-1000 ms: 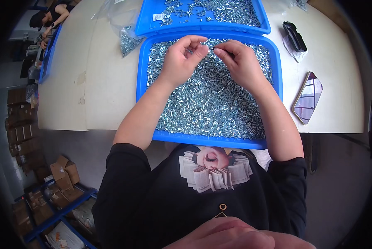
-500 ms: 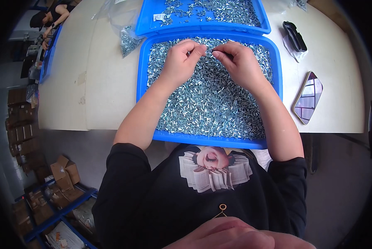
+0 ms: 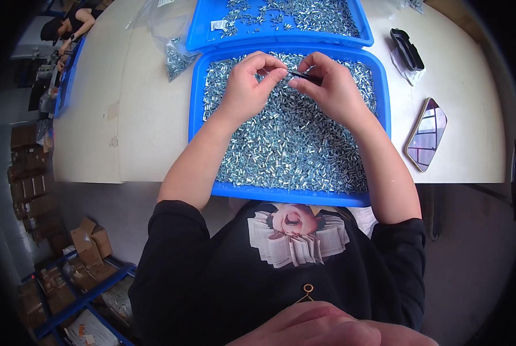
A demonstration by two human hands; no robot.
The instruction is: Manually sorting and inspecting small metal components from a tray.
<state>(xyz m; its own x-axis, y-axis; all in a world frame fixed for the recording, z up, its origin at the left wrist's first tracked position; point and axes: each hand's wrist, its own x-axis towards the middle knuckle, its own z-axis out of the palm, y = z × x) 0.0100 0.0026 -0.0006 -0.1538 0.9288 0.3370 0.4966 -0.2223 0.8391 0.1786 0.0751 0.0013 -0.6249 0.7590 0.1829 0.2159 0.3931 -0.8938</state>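
Both hands are raised over a blue tray (image 3: 386, 109) filled with small silvery cylindrical metal pieces (image 3: 292, 153). In my right hand (image 3: 339, 89), thumb and fingers close on a slim black pointed tool (image 3: 305, 76), possibly tweezers. Its thin end points left and reaches the fingertips of my left hand (image 3: 246, 89). Those left fingers are pinched together. Whatever they hold is too small or too covered to make out.
Beyond the tray stands a second blue tray (image 3: 197, 29) with scattered metal pieces. A clear bag of pieces (image 3: 178, 62) lies to its left. On the right are an open black case (image 3: 407, 51) and a phone (image 3: 426, 135). Another person (image 3: 76, 26) works at far left.
More of the black tool now shows between my hands, and its tip meets my left fingertips. My right fingers have shifted slightly along it; the trays rest in place.
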